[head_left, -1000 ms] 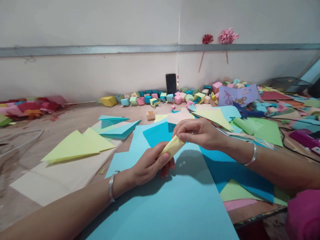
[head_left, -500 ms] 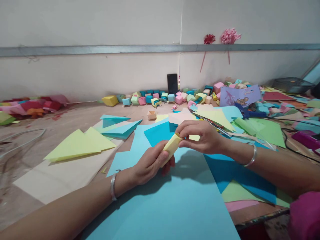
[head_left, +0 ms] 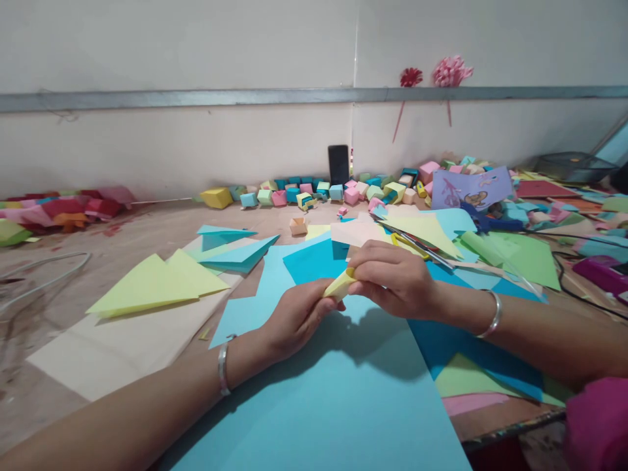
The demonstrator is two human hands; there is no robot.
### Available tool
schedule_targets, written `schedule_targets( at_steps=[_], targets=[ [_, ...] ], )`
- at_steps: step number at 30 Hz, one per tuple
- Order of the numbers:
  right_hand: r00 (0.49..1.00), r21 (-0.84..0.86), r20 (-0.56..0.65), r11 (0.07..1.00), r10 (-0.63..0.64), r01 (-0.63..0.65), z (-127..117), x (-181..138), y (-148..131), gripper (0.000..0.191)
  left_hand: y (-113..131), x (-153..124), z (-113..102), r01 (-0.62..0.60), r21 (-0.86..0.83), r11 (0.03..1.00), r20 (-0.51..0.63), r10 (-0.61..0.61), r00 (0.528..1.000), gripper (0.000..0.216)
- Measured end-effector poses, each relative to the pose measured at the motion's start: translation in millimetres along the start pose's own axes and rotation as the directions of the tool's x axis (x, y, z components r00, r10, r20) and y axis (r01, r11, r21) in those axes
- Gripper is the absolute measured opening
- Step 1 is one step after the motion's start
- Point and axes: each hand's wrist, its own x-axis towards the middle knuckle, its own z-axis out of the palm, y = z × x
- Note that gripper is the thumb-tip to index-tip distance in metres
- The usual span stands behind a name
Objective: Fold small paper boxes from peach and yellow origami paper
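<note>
left hand (head_left: 294, 317), right hand (head_left: 392, 278), pinching yellow paper (head_left: 339, 286), blue sheet (head_left: 343, 399)

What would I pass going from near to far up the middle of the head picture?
Big light-blue paper sheet → small yellow folded paper → small peach paper box → row of coloured paper cubes → upright black phone.

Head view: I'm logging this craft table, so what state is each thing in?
left hand: closed on the yellow paper.
right hand: closed on its other end.
yellow paper: folded small, pinched between both hands.
blue sheet: flat under the hands.
yellow-green triangles: folded, lying flat.
phone: upright against the wall, screen dark.
paper cubes: folded, lined along the wall.
</note>
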Motion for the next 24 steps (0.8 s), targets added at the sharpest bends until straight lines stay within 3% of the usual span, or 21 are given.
schedule_targets(
  at_steps=[3,7,13,24],
  targets=[
    [0.997,-0.059,0.041,0.996,-0.062,0.065,1,1,-4,0.022,2,1,-1,-0.112,0.121,0.986,-0.066,0.12,0.991,0.034],
    [0.987,-0.087,0.123,0.99,-0.102,0.113,2,2,-11,0.026,11,-2,-2,-0.215,0.26,0.941,-0.188,0.268,0.945,0.019],
    [0.989,-0.088,0.074,0.987,-0.13,0.136,1,3,-21,0.014,19,-6,-1,-0.231,0.283,0.931,-0.265,0.307,0.914,0.015],
    [0.998,-0.161,0.033,0.985,-0.061,0.066,2,1,-18,0.005,9,-3,2,-0.214,0.308,0.927,-0.256,0.297,0.92,0.01]
  ],
)
